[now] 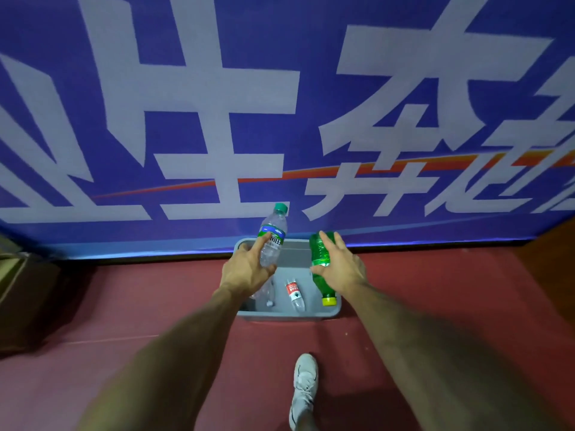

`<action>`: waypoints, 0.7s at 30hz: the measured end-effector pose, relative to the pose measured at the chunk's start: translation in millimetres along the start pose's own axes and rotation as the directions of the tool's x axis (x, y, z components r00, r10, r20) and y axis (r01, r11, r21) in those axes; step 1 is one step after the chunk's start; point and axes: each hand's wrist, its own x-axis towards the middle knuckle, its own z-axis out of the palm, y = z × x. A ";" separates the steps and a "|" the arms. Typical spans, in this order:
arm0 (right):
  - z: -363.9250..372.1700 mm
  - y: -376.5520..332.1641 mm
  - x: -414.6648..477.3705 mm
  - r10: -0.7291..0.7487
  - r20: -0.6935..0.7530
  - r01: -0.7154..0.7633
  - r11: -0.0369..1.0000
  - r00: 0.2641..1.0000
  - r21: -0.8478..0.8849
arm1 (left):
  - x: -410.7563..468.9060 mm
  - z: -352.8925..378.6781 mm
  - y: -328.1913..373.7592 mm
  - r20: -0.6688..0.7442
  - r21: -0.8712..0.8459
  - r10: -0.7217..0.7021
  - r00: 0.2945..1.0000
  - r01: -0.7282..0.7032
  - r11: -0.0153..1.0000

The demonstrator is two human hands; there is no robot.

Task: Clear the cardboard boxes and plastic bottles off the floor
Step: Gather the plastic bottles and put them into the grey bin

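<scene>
My left hand (pixel 245 270) holds a clear plastic bottle (pixel 273 237) with a green cap and a green-blue label, cap up, over the left side of a grey bin (pixel 289 314). My right hand (pixel 339 265) holds a green bottle (pixel 319 262) with its yellow cap pointing down, over the bin's right side. Both hands have their fingers wrapped loosely round the bottles. Inside the bin lie a clear bottle with a red label (pixel 294 293) and another clear bottle (pixel 266 295), partly hidden by my left hand.
The bin stands on a red floor (pixel 124 306) against a blue banner wall (pixel 280 119) with large white characters. A cardboard box (pixel 18 287) sits at the left edge. My white shoe (pixel 303 390) is on the floor below the bin.
</scene>
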 end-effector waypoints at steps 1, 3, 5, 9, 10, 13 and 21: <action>3.0 2.8 16.8 -0.009 0.016 0.009 1.000 1.000 -0.004 | 13.9 4.3 -2.7 0.006 0.003 -0.020 1.000 0.020 1.000; 10.6 6.9 51.5 -0.028 0.052 0.028 1.000 0.998 0.000 | 42.0 14.9 -6.5 0.028 -0.011 -0.066 0.997 0.066 0.998; 22.4 11.4 94.2 -0.045 0.059 0.044 0.999 0.997 0.011 | 76.2 30.6 -9.9 0.033 -0.044 -0.097 0.995 0.098 0.994; 72.9 25.7 166.3 -0.010 0.079 0.008 0.999 0.997 0.035 | 137.7 84.1 -28.8 0.021 -0.119 -0.128 0.992 0.129 0.984; 92.1 30.3 182.6 -0.011 0.090 0.009 1.000 0.996 0.024 | 151.4 102.7 -38.3 0.030 -0.121 -0.121 0.992 0.124 0.985; 158.2 46.8 234.1 -0.006 0.109 0.006 1.000 0.994 0.001 | 194.9 165.0 -75.5 0.055 -0.119 -0.103 0.993 0.109 0.987; 340.7 113.2 351.0 0.014 0.084 -0.018 0.999 0.996 0.048 | 291.0 338.3 -174.5 0.063 -0.131 -0.127 0.990 0.134 0.982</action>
